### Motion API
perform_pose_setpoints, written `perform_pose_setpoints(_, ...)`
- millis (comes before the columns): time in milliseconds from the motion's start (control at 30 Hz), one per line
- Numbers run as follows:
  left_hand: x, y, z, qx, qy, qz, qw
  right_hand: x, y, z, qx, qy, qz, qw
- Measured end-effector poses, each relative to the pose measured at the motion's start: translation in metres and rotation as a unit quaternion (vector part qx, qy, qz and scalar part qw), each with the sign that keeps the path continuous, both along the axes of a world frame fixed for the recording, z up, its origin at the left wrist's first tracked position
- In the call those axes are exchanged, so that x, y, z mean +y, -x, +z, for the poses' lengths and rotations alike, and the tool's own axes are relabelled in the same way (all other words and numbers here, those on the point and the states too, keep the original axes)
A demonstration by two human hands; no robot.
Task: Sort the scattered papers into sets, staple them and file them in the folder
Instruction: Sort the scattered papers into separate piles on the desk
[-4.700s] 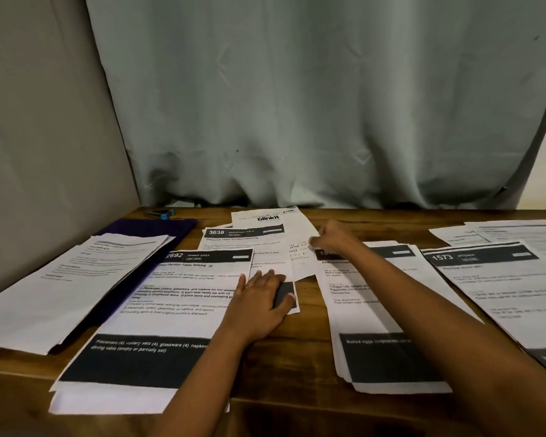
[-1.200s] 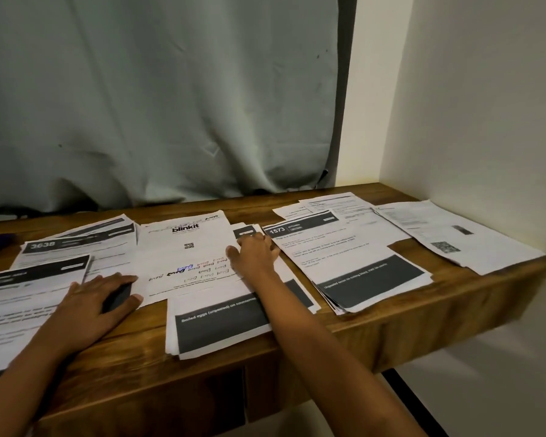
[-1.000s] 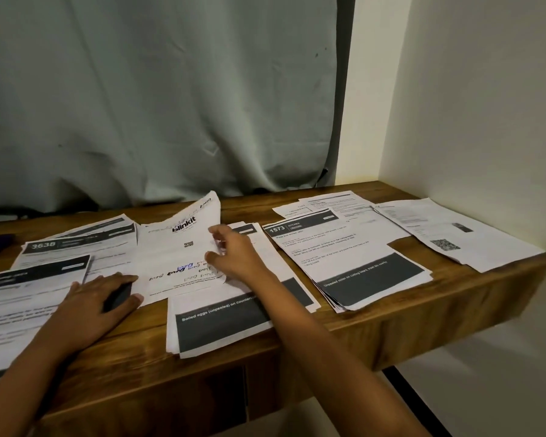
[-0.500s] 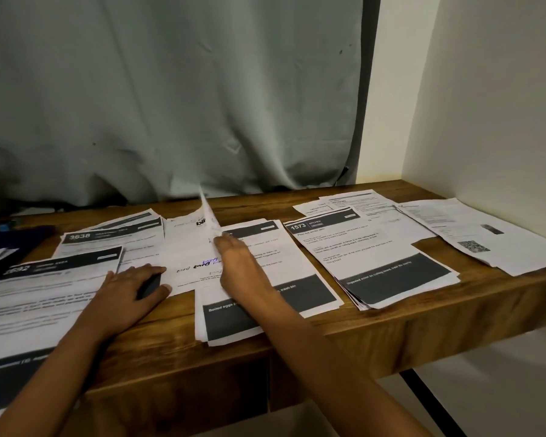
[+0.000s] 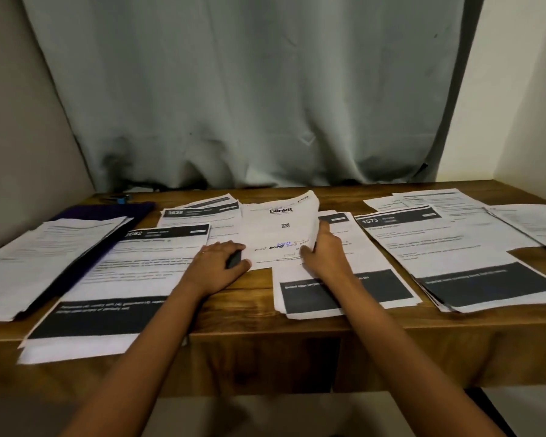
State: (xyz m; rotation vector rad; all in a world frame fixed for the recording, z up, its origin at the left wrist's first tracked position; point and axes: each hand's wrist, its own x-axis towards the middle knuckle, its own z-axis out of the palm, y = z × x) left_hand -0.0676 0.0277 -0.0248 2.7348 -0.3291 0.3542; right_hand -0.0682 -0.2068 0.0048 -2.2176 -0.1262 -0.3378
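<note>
Sorting | your left hand [image 5: 216,264] flat, fingers [image 5: 230,247] relaxed, pinning the 3638 sheet [image 5: 199,217] so nothing slides | right hand [image 5: 323,252] pinching the blinkit sheet [image 5: 278,228] in the middle of the bench [image 5: 259,288] — its edge curled up, probably to free it from the stack [image 5: 366,257] beneath | folder [image 5: 108,212] far left

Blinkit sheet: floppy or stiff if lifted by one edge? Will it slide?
Likely floppy: the blinkit sheet curls up along the edge that the right hand pinches. Probably light: it looks like one thin page. It may slide easily, since it lies on other papers; the left hand, flat at its near-left corner, might pin it.
</note>
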Motion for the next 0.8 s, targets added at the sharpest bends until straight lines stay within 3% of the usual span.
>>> perform_pose_setpoints(467, 0.0015, 0.0011, 0.0005, 0.017, -0.008, 0.005, 1.0, 0.0052, -0.0012, -0.0039, 0.002, -0.023, -0.007, 1.0)
perform_pose_setpoints(800, -0.0004, 0.003, 0.0001, 0.027, 0.029, 0.029, 0.999, 0.0005, -0.0027, -0.0042, -0.055, -0.15, -0.05, 0.986)
